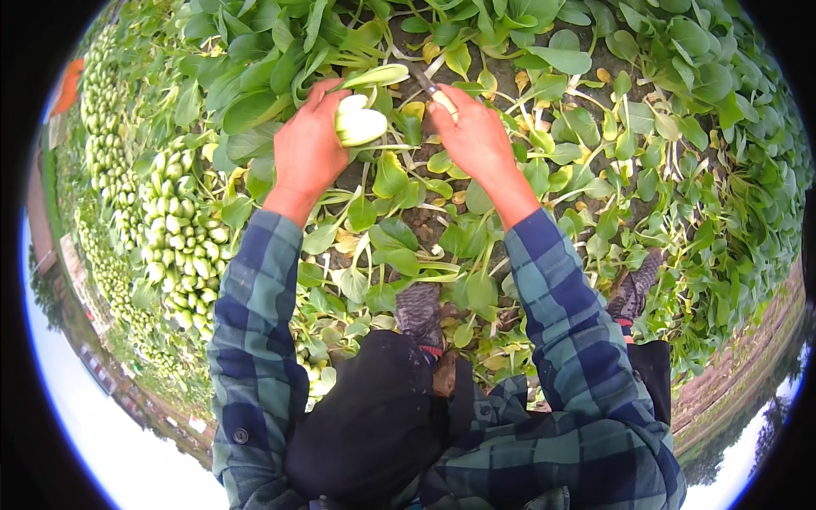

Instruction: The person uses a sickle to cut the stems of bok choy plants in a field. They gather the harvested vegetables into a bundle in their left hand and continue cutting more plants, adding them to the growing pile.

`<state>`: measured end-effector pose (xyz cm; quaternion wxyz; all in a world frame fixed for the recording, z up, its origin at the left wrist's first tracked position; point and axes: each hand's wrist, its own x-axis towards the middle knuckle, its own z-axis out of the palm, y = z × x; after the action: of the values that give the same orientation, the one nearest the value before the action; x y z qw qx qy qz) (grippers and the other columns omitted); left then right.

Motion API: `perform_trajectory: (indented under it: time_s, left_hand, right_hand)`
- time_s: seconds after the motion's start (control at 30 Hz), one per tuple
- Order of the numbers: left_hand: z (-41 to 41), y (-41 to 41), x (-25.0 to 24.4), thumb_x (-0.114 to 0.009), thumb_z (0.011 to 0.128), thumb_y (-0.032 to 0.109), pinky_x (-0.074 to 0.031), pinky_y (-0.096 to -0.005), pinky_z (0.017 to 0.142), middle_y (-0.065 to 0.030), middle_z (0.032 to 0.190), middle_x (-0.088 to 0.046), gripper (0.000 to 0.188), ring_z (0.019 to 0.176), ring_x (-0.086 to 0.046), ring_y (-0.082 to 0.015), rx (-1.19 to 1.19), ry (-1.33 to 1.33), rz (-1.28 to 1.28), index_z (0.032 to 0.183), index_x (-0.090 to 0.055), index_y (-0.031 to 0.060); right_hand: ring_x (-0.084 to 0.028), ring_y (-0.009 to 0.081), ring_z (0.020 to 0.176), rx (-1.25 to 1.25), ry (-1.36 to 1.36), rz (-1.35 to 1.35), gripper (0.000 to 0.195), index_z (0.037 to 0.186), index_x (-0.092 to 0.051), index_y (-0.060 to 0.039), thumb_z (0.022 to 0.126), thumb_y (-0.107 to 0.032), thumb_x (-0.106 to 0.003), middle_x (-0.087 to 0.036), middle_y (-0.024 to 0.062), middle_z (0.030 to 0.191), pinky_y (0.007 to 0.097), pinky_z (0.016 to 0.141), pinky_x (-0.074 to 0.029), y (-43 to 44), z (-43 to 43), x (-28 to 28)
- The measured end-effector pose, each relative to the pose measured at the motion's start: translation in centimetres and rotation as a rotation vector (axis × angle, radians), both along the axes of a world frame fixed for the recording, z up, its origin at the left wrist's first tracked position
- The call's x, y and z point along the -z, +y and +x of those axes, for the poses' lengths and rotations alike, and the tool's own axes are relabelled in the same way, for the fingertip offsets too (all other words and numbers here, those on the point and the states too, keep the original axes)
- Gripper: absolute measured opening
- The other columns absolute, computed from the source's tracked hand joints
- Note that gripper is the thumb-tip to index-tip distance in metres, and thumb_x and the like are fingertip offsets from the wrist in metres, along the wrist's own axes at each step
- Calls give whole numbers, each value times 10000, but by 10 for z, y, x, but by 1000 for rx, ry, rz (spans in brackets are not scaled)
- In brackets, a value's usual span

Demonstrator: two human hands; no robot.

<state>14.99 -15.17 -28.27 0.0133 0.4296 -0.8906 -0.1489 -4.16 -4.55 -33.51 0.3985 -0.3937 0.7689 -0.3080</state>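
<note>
My left hand [310,145] is closed around a head of bok choy [360,124], its pale cut base turned to the right and its dark green leaves spreading up and left. A loose pale stalk [376,76] sticks out above that base. In my right hand [470,131] is a knife [444,104] with a light yellowish handle; its dark blade points up and left, a little to the right of the bok choy and apart from it. Uncut leafy plants [357,41] stand just beyond both hands.
Cut bok choy heads [182,242] lie in long piles at the left. Loose leaves, some yellow, cover the soil [427,223] between my arms. Dense standing plants [720,70] line the right side. My shoes [419,312] are among the leaves. An orange object [68,87] is at the far left.
</note>
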Motion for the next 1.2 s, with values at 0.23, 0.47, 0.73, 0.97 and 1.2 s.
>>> perform_trajectory:
  time_s: [0.23, 0.47, 0.73, 0.97, 1.2]
  left_hand:
    - [-16, 82, -58, -779, 642, 1, -455, -374, 1019, -131, 1296, -553, 565, 1214, -559, -310, 120, 292, 586, 1179, -635, 101]
    - [-5, 71, -77, -835, 684, 1, -444, -355, 1044, -127, 1400, -489, 769, 1264, -507, -224, -119, 644, 631, 1368, -485, 23]
    - [-4, 72, -18, -785, 751, -2, -512, -323, 914, -52, 1159, -636, 575, 1032, -624, -159, -606, 800, 1304, 1270, -538, 18]
    - [-61, 7, -42, -694, 694, 11, -549, -441, 734, -158, 1094, -663, 381, 882, -682, -339, 369, -95, 161, 1053, -579, 71]
    - [-24, -38, -4, -669, 687, -40, -564, -411, 699, -144, 1412, -491, 364, 850, -690, -337, 203, -361, -152, 1030, -559, 12]
  right_hand:
    - [-390, -1, 441, 557, -1114, -413, 366, 1154, -615, 11, 844, -105, -771, -640, 0, 784, 164, 375, -283, 55, 4, -34]
    - [-433, -3, 455, 394, -1034, -309, 265, 1000, -650, -7, 815, -117, -805, -636, -13, 749, 171, 380, -314, 59, -1, -56]
    - [-353, 27, 467, 331, -986, -202, 387, 1149, -597, -2, 992, -355, -577, -452, -41, 646, 173, 411, -284, 40, 8, -46]
    - [-636, 365, 625, 27, -62, -128, 377, 1001, -594, -16, 973, -387, -533, -649, 171, 698, 484, 586, -497, 22, -4, 6]
    - [-643, 417, 673, 34, 200, -66, 315, 1002, -594, -53, 958, -363, -564, -658, 191, 708, 517, 608, -499, -9, 8, 4]
